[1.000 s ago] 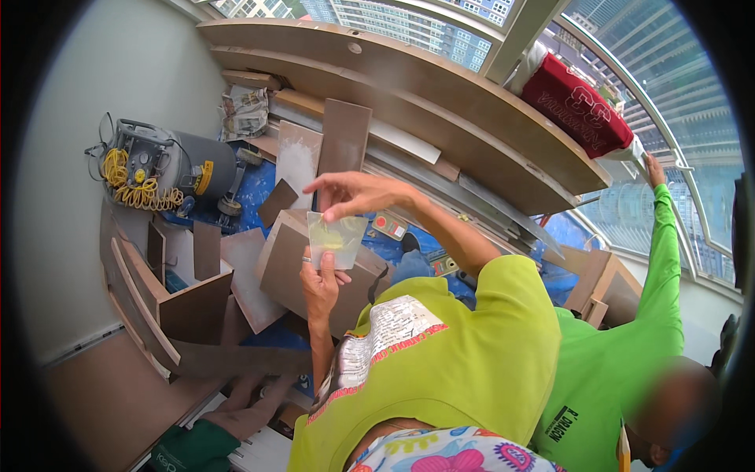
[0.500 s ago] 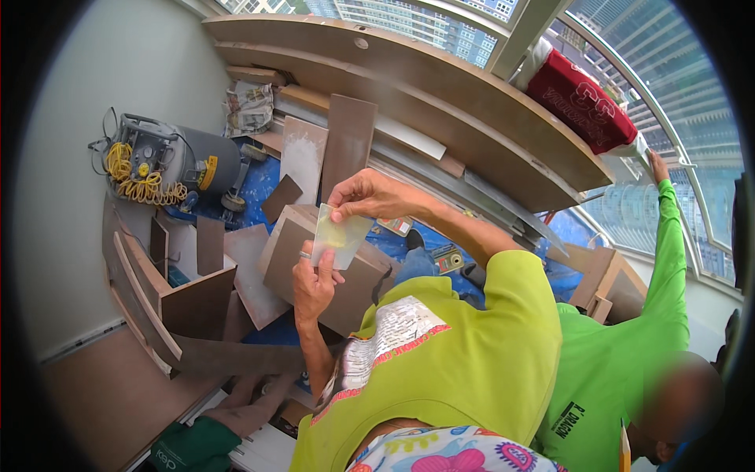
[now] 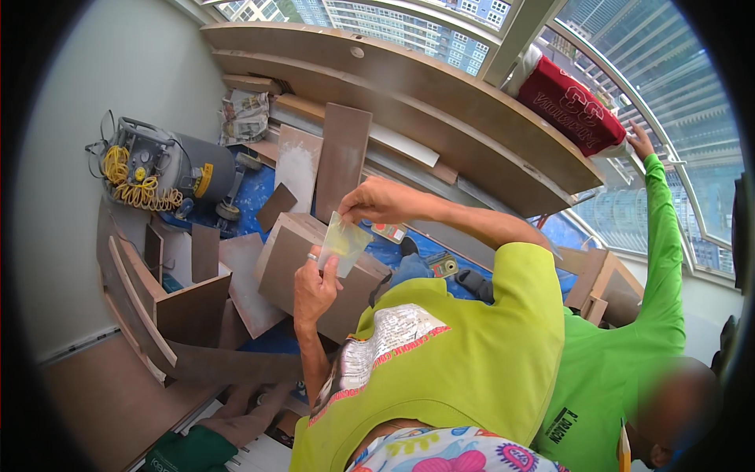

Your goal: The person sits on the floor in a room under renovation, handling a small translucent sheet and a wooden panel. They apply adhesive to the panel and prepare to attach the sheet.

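Observation:
A thin, translucent, roughly square plastic piece [image 3: 353,250] with a yellowish patch is held up in front of me between both hands. My left hand [image 3: 316,289], with a ring on it, pinches its lower left part, thumb on the near face. Up at its top corner, my right hand [image 3: 376,201] grips the edge between bent fingers and thumb. Whether the yellow is on the piece or inside it I cannot tell. Below and behind it is a brown board box [image 3: 285,263], apart from my hands.
A grey vacuum cleaner [image 3: 206,165] with a coiled yellow cord stands at left. Brown boards [image 3: 344,153] lean behind the box. Long curved panels [image 3: 440,86] line the window. To my right, a person in green [image 3: 613,346] reaches toward a red cloth [image 3: 570,106]. Blue sheeting [image 3: 259,189] covers some floor.
The plastic piece has tipped a little and shifted slightly right and down, with both hands still on it. The other person's hand by the red cloth appears lower and further left.

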`<state>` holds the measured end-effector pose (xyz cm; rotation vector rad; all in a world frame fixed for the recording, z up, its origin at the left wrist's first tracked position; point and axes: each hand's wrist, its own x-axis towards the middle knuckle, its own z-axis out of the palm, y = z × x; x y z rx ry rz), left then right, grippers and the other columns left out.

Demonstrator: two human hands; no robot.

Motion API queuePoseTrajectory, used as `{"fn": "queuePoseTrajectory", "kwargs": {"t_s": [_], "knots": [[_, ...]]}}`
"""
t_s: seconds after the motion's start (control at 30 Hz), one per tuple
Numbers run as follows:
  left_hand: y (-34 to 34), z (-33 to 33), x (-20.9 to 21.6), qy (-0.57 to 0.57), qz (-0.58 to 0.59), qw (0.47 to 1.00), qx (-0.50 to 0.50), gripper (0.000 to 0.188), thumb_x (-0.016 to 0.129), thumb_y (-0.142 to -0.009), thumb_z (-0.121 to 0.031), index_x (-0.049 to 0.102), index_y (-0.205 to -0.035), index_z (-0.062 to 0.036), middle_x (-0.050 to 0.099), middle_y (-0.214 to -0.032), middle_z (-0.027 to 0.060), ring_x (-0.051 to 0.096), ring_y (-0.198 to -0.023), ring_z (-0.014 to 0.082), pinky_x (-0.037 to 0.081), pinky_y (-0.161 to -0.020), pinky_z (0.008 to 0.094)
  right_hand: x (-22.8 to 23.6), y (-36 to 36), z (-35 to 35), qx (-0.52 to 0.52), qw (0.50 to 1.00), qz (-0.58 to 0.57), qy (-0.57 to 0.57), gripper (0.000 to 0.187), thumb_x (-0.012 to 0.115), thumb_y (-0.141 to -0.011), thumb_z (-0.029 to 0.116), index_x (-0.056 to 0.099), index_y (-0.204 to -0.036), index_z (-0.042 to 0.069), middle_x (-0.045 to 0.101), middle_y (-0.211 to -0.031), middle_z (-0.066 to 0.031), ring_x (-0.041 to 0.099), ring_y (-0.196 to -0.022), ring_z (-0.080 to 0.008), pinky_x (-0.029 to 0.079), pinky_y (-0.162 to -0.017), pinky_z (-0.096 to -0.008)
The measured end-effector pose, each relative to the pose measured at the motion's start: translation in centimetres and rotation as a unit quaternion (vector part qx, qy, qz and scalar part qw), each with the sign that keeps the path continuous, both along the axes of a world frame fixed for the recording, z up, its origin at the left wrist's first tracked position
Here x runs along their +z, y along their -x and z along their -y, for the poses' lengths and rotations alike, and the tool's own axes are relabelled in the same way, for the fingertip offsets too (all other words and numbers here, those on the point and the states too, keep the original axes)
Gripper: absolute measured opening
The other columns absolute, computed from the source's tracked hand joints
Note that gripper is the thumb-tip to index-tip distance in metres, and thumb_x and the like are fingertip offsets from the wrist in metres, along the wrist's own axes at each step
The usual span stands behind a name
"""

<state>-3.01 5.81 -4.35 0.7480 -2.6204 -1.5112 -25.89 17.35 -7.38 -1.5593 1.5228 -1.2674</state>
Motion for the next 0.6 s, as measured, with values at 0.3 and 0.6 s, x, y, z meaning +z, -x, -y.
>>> {"fn": "queuePoseTrajectory", "kwargs": {"t_s": [0.3,0.6], "knots": [[2.9,-0.5,-4.0,0.181,0.038,0.980,0.081,0.021,0.052,-0.097,-0.020,0.056,-0.107,-0.0020,0.067,-0.083,0.0280,0.063,-0.082,0.0501,0.048,-0.071,0.0571,-4.8,-2.6,3.5,-0.159,0.929,-0.332,-0.033,0.012,0.061,-0.086,0.014,0.062,-0.096,0.007,0.068,-0.089,-0.0109,0.069,-0.081,-0.0287,0.054,-0.065,-0.0408],[3.3,-0.5,-8.7,0.208,0.015,0.964,0.163,0.025,0.052,-0.097,-0.022,0.057,-0.108,-0.0001,0.067,-0.082,0.0275,0.066,-0.079,0.0473,0.050,-0.066,0.0531,-7.5,-3.9,5.7,-0.210,0.947,-0.241,-0.020,0.014,0.057,-0.081,0.015,0.060,-0.084,0.002,0.066,-0.080,-0.0157,0.067,-0.076,-0.0352,0.053,-0.065,-0.0450]]}}
